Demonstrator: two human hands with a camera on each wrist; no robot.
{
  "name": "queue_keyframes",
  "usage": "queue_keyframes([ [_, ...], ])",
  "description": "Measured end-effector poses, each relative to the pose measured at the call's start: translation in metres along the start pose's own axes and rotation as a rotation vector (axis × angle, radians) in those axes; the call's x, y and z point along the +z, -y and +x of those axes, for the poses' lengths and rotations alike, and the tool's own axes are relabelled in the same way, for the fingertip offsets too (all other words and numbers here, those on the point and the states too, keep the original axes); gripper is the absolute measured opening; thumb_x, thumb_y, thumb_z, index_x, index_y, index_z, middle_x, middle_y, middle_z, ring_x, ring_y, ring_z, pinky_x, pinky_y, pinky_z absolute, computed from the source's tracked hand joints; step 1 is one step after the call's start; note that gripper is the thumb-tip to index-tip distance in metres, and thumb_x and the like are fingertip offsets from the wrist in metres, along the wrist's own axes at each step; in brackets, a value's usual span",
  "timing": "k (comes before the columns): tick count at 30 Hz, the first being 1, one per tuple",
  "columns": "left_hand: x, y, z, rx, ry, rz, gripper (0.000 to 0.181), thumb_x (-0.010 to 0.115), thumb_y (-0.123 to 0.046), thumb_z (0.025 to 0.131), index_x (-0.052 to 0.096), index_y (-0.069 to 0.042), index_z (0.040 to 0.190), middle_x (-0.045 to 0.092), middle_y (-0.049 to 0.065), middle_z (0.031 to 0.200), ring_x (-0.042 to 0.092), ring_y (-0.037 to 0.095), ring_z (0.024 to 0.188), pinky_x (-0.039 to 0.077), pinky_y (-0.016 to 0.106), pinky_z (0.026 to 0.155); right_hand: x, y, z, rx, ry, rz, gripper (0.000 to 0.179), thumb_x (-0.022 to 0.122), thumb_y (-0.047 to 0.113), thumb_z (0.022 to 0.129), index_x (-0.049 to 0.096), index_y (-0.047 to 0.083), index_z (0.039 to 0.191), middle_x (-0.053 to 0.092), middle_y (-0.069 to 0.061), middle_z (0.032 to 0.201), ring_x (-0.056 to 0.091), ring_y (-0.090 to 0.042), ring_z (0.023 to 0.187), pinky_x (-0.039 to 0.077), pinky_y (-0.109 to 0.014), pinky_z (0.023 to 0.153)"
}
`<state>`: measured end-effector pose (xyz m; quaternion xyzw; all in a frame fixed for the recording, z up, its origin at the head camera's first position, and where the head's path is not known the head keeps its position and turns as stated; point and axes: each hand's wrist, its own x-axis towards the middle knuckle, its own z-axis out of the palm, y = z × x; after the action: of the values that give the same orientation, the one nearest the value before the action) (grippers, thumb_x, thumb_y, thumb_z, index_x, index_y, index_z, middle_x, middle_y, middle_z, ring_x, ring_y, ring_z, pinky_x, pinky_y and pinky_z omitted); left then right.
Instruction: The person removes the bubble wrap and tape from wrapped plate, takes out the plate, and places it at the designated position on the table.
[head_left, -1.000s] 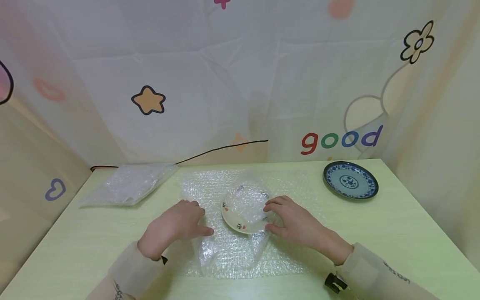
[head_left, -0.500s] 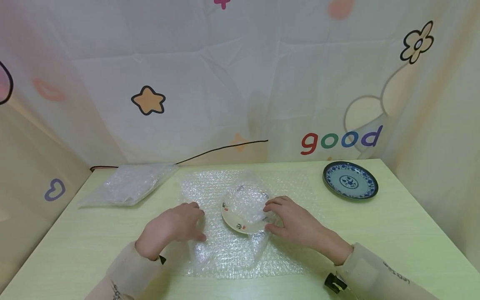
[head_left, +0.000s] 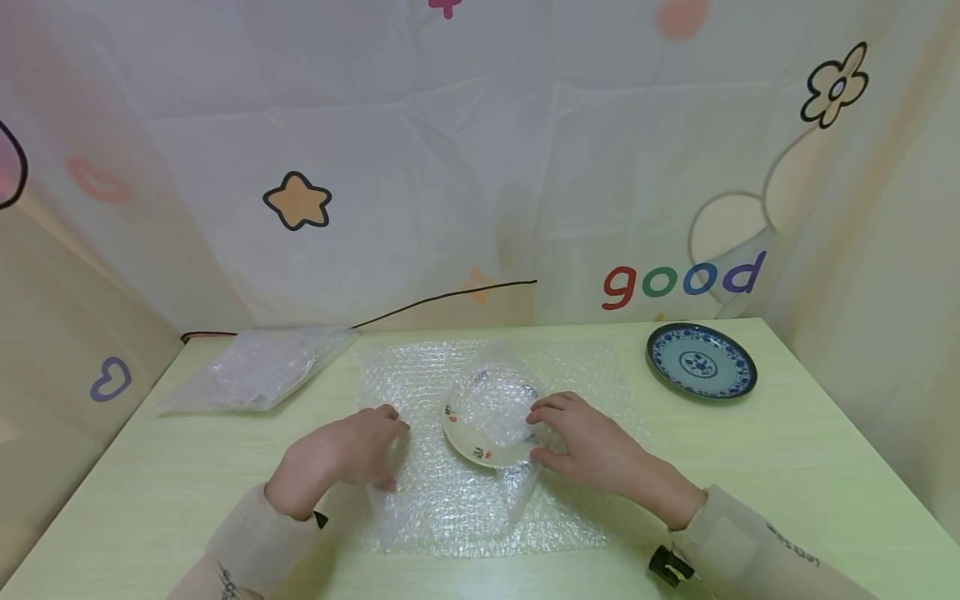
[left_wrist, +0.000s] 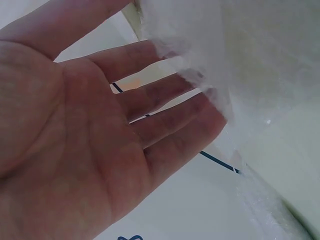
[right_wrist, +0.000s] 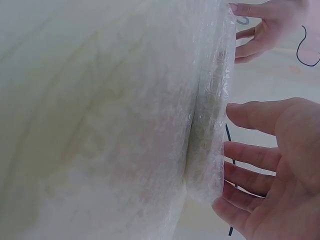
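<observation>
1. From where I stand, a cream plate (head_left: 470, 441) with small dark and red marks round its rim lies near the middle of the table (head_left: 832, 500), on a sheet of bubble wrap (head_left: 562, 523)
2. A loose piece of the wrap (head_left: 491, 408) lies across most of that plate, leaving the near left rim bare, and the printed marks beneath show through hazily
3. The left hand (head_left: 337, 454) is at the left part of the sheet, well to the plate's side; its fingers are long and slightly apart, the thumb well away from them, the tips meeting the clear film, and I see nothing clasped in the palm
4. The right hand (head_left: 592, 442) is at the plate's right edge, fingers gently bent and parted from the thumb, tips against the wrap; I cannot tell whether they touch the plate itself
5. Toward the far right corner sits a blue-patterned plate (head_left: 701, 361) with a dark rim, well apart from both hands
6. At the far left lies a flat bubble-wrap parcel (head_left: 266, 367), and behind everything hangs a pale printed cloth (head_left: 375, 150) bearing an orange star and the word "good"
</observation>
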<state>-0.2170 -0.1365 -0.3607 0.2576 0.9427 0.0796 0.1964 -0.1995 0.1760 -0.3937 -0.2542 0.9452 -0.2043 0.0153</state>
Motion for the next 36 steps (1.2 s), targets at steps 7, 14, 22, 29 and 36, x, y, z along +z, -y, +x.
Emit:
queue_keyframes([
  [7,0.001,0.001,-0.002,-0.019,0.016,-0.023,0.072,0.094,-0.010,0.074,0.058,0.005,0.135,0.049,0.023,0.141,0.049,0.042,0.129,0.045,0.055,0.105,0.000,0.001,0.000,-0.003,-0.003,-0.001,0.034,0.079,0.019,0.092,0.070,0.003,0.122,0.062,-0.012,0.135,0.052,-0.032,0.131,0.045,-0.048,0.109],
  [14,0.004,0.000,-0.002,-0.014,-0.010,-0.049,0.074,0.094,-0.006,0.072,0.056,0.005,0.135,0.048,0.023,0.140,0.049,0.043,0.129,0.044,0.056,0.105,-0.001,0.001,0.000,0.016,0.004,0.005,0.035,0.079,0.019,0.092,0.070,0.004,0.123,0.061,-0.012,0.136,0.051,-0.032,0.132,0.044,-0.049,0.109],
  [22,0.006,-0.001,-0.003,0.005,-0.014,-0.080,0.089,0.090,0.002,0.073,0.046,0.000,0.150,0.044,0.024,0.142,0.045,0.042,0.130,0.047,0.058,0.101,-0.001,0.000,0.001,0.013,-0.003,0.010,0.036,0.080,0.019,0.092,0.070,0.004,0.123,0.061,-0.012,0.137,0.051,-0.032,0.133,0.044,-0.049,0.109],
  [29,0.009,-0.001,-0.005,0.012,-0.014,-0.077,0.073,0.080,0.000,0.084,0.049,-0.003,0.149,0.035,0.030,0.152,0.036,0.049,0.138,0.044,0.067,0.102,0.000,0.001,0.001,0.009,-0.011,0.013,0.035,0.080,0.019,0.092,0.070,0.005,0.122,0.061,-0.012,0.136,0.051,-0.032,0.132,0.045,-0.049,0.109],
  [36,0.015,-0.003,-0.001,0.019,-0.055,-0.052,0.066,0.075,-0.023,0.096,0.046,0.000,0.151,0.029,0.033,0.157,0.029,0.052,0.144,0.034,0.068,0.109,0.000,0.002,0.000,-0.004,-0.026,0.016,0.034,0.080,0.018,0.091,0.071,0.004,0.121,0.061,-0.013,0.136,0.051,-0.033,0.132,0.046,-0.049,0.108],
])
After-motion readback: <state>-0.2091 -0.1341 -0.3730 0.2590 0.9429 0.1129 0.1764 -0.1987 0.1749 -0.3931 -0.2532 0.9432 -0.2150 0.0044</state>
